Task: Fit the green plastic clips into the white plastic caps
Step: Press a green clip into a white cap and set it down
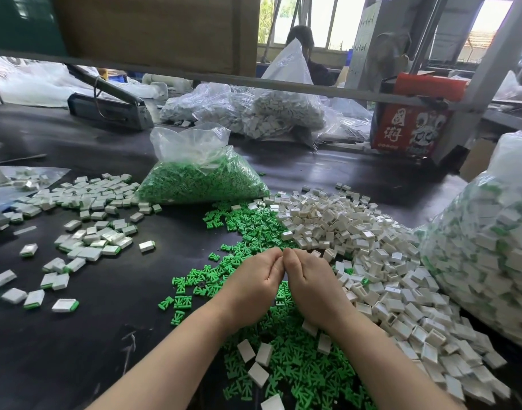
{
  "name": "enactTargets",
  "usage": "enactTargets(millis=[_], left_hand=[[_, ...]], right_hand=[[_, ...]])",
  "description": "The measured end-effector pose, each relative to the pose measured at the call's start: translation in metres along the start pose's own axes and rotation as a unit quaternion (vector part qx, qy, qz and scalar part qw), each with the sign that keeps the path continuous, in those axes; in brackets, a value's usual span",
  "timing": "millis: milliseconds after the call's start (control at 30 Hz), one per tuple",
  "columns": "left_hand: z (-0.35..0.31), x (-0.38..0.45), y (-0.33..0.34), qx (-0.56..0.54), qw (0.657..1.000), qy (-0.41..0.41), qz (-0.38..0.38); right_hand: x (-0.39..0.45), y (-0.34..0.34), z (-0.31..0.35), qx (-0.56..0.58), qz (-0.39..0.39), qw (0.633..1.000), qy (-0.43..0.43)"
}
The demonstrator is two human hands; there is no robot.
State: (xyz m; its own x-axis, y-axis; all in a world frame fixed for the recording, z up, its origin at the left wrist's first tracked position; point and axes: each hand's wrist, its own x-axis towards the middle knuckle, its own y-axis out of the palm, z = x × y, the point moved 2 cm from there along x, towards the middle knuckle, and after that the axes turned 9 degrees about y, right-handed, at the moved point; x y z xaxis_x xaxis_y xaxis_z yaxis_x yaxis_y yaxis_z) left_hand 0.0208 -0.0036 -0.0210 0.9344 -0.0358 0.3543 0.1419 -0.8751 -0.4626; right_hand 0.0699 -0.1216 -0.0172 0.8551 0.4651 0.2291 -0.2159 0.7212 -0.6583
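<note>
Centrally, the left hand (255, 278) and right hand (310, 284) meet, fingers curled; what each grip holds is hidden. Green clips (248, 232) lie mid-frame, white caps (357, 232) to their right: light, stiff, best pinched by the edges.

Bright daylight from rear windows (322, 22), glare there; edges bowed, perhaps slightly soft.

Desk (111, 335): dark, smooth sheet with a dull sheen, scuffed in places. Green clips (298, 365): matt moulded plastic. White caps (381, 291): smooth plastic, slightly glossy. Bag of clips (200, 173): thin, clear, crinkled glossy film. Red box (407, 128): printed cardboard.
</note>
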Motion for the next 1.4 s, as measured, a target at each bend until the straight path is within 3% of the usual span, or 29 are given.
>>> enactTargets(millis=[433,700,800,900,967,1033,1167,1400], left_hand=[[0.004,0.001,0.004,0.060,0.998,0.005,0.007],[0.005,0.002,0.001,0.040,0.999,0.005,0.015],[0.002,0.001,-0.002,-0.018,1.000,0.004,0.022],[-0.003,0.001,-0.004,-0.065,0.998,-0.008,0.018],[-0.005,0.001,-0.005,-0.091,0.996,-0.015,0.015],[-0.005,0.001,-0.005,-0.107,0.994,-0.021,0.013],[-0.004,0.000,-0.006,-0.117,0.993,-0.028,0.009],[-0.008,-0.002,-0.003,-0.104,0.994,-0.018,-0.019]], right_hand=[[0.001,0.005,-0.003,-0.009,-0.037,0.999,-0.007],[0.001,0.004,-0.002,-0.017,-0.014,1.000,-0.007],[0.002,0.001,-0.002,0.100,0.049,0.993,0.038],[0.003,-0.003,-0.002,0.270,0.120,0.952,0.085],[0.002,-0.005,-0.001,0.286,0.148,0.943,0.090],[0.002,-0.008,0.001,0.241,0.155,0.955,0.072],[0.001,-0.014,0.005,0.042,0.097,0.994,0.001],[-0.001,-0.013,0.009,-0.111,0.051,0.992,-0.036]])
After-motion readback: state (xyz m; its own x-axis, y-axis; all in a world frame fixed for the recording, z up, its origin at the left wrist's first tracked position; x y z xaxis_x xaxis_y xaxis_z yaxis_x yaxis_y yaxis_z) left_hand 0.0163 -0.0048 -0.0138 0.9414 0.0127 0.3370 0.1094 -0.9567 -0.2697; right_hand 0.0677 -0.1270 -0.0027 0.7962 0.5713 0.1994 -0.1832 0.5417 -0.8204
